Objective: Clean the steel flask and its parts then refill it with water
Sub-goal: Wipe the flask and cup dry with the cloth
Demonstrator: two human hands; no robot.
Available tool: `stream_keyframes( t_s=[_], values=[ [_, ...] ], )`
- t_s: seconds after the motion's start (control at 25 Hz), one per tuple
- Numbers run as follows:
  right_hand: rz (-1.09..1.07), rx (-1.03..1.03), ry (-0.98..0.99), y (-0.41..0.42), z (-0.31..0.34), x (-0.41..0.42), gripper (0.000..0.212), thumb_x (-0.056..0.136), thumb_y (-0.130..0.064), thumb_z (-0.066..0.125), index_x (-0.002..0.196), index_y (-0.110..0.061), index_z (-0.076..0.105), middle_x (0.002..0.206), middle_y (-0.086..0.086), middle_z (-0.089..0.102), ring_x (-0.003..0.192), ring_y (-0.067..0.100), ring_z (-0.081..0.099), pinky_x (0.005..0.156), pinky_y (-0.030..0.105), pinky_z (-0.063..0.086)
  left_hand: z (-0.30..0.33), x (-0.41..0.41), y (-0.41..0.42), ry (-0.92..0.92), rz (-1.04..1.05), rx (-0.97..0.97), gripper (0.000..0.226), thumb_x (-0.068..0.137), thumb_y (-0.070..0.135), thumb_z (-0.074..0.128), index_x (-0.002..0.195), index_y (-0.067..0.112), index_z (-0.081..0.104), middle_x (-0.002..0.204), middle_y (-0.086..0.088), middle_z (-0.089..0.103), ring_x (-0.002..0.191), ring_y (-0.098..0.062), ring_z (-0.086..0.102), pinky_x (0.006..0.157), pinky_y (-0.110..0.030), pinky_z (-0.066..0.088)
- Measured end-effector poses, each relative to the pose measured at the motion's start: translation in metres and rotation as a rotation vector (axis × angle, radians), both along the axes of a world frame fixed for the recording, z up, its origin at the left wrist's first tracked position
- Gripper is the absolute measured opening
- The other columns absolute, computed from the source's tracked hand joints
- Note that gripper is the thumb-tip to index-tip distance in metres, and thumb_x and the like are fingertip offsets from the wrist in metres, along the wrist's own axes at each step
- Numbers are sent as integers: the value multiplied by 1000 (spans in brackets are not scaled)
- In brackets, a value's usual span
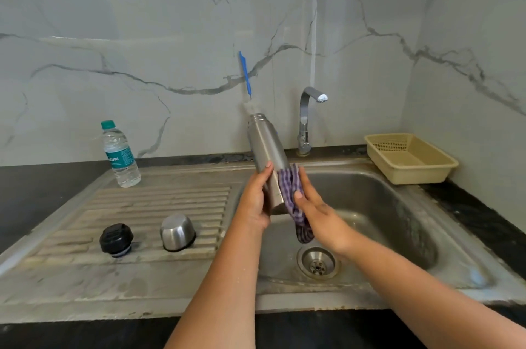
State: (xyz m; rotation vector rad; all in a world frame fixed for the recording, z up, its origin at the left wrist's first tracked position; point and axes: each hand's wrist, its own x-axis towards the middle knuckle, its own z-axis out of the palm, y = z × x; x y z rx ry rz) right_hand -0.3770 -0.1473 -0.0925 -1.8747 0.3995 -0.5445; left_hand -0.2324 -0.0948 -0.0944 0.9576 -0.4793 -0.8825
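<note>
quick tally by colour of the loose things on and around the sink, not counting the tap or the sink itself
Steel: 2, the flask and the steel cup
Black: 1, the stopper
Blue: 1, the bottle brush in the flask's mouth
Purple checked: 1, the cloth
Clear with green cap: 1, the water bottle
Beige: 1, the basket
Total: 7

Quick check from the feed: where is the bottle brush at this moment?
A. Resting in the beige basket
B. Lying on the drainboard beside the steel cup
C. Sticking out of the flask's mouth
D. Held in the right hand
C: the blue-handled bottle brush stands out of the mouth of the steel flask, which the left hand holds tilted over the sink.
</note>
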Motion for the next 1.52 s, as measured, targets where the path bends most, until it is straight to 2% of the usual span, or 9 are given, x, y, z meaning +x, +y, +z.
stream_keyframes(
  t_s=[0.08, 0.2, 0.4, 0.68, 0.92, 1.04, 1.16, 1.28, 1.52],
  values=[
    [-6, -57, -19, 5, 1, -3, 56, 98, -57, 29, 144, -58, -4, 161, -10, 13, 147, 16, 16, 119, 43, 22, 2, -3, 0, -48, -23, 19, 74, 75, 41, 78, 134, 3, 56, 128, -23, 63, 120, -37, 60, 106, -50, 46],
    [-127, 12, -56, -17, 34, 12, 55, 101, -48, 28, 147, -52, -2, 157, 1, 26, 138, 26, 36, 110, 43, 35, -1, -16, 0, -156, -143, 59, 60, 78, 39, 73, 131, 13, 60, 121, -17, 68, 114, -34, 63, 102, -51, 48],
    [-254, 177, -144, -67, 77, 36, 52, 99, -54, 30, 148, -52, 11, 153, 1, 36, 133, 24, 42, 114, 47, 30, -3, -23, 0, -301, -208, 137, 52, 74, 41, 74, 124, 26, 66, 114, -7, 71, 111, -28, 64, 102, -48, 48],
    [-69, 101, 26, 0, 18, 9, 54, 102, -45, 29, 147, -52, 0, 148, 2, 42, 129, 22, 47, 103, 31, 36, -5, -1, 0, -101, -58, 32, 52, 74, 36, 75, 120, 14, 65, 107, -10, 72, 102, -26, 67, 103, -48, 47],
    [-241, 512, -220, -47, 52, 18, 48, 97, -53, 42, 138, -29, 48, 116, 9, 67, 105, 26, 64, 97, 46, 49, 3, -17, 4, -206, -285, 122, 52, 78, 34, 72, 125, 15, 62, 116, -11, 68, 110, -27, 62, 103, -47, 47],
    [-221, 576, -148, -48, 30, 15, 46, 96, -53, 44, 127, -23, 57, 112, 12, 69, 103, 29, 66, 94, 48, 51, 8, -21, -1, -250, -130, 230, 56, 85, 35, 73, 133, 26, 46, 120, -9, 62, 106, -26, 63, 86, -42, 54],
    [-214, 608, -77, -47, 9, 21, 49, 98, -51, 41, 140, -25, 45, 121, 12, 65, 106, 29, 65, 93, 47, 52, 11, -21, -1, -415, 3, 430, 50, 89, 51, 64, 129, 27, 47, 121, -4, 62, 100, -18, 63, 78, -33, 53],
    [-186, 382, -45, -43, 2, 31, 59, 101, -46, 38, 152, -42, 9, 145, -1, 45, 122, 20, 52, 101, 38, 44, 6, -18, 6, -553, -9, 514, 76, 69, 65, 77, 128, 26, 47, 119, -1, 63, 102, -15, 64, 84, -31, 54],
    [-237, 248, -198, -47, 31, 24, 57, 101, -46, 36, 151, -47, 7, 142, 2, 46, 119, 20, 53, 101, 42, 44, 5, -11, 10, -516, -162, 320, 74, 67, 19, 89, 130, 29, 49, 116, -4, 67, 108, -21, 65, 95, -41, 53]
  ],
)
